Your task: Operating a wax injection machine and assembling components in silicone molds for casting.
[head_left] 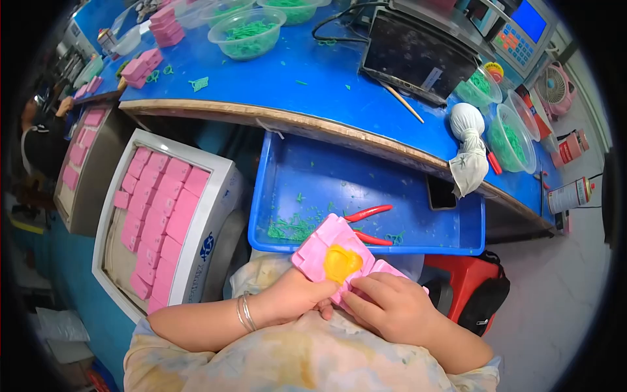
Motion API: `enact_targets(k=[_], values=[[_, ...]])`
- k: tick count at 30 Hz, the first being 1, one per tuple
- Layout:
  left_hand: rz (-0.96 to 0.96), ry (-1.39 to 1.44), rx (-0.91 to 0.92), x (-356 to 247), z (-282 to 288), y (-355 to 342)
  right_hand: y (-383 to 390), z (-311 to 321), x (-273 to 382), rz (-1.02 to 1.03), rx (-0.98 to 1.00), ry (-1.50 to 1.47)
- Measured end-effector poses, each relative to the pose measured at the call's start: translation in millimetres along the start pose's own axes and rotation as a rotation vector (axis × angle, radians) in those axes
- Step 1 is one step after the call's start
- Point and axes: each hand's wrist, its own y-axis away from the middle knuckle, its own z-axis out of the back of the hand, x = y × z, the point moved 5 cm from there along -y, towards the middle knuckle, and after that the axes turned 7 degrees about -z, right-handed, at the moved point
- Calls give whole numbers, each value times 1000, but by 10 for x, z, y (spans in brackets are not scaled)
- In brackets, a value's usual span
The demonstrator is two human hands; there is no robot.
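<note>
My left hand (295,295), with a silver bangle on its wrist, grips a pink mould block (315,247) near my lap, the thumb on its face. A glossy yellow, roughly heart-shaped piece (343,263) sits in the middle of that face. The fingers of my right hand (395,306) are curled over a second pink mould piece (385,266) beside the first; whether the two are joined cannot be told. Just beyond the block, red-handled pliers (369,213) lie in a blue tray (366,157), their jaws hidden behind it. Green scraps (290,228) are scattered on the tray floor.
At left, a white-framed case (222,196) holds rows of pink blocks (157,202). Across the blue bench (294,85) stand tubs of green pieces (247,34), a black machine (418,55) and a cloth-wrapped bundle (467,124) overhanging the edge. A red stool (450,274) is at right.
</note>
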Motion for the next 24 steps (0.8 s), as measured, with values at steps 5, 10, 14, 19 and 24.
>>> enact_targets(k=[5, 10, 14, 19, 24], values=[[-27, -9, -3, -17, 16, 21, -38, -26, -7, -38, -29, -30], [-58, 23, -17, -38, -10, -2, -38, -17, -63, -138, -32, -100], [-62, -79, -17, -73, -40, 16, -23, -48, -86, -158, -60, -154], [-81, -86, -3, -117, -68, -11, -21, -49, -126, -162, -91, -212], [-69, -65, -11, -83, -45, -15, 18, -22, -125, -153, -127, -154]])
